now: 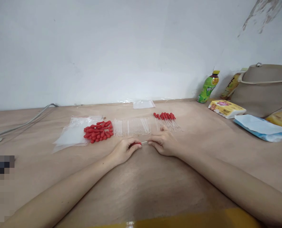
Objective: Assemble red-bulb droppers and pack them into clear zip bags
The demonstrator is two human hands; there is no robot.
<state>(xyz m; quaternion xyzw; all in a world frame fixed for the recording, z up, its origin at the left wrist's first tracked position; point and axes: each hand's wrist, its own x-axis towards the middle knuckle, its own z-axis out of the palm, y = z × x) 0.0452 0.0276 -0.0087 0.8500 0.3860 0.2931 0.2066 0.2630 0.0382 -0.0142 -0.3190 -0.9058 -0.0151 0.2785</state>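
Holding a bulb in the left hand, with thumb and fingers closed around it. Pinching a tube in the right hand, with its far end at the bulb; cannot tell how far inside. Held low over the table, just in front of loose tubes in a row. Heaped at the row's left, red bulbs beside clear bags; laid at its right, near the right hand, capped tubes, with red ends toward the wall.
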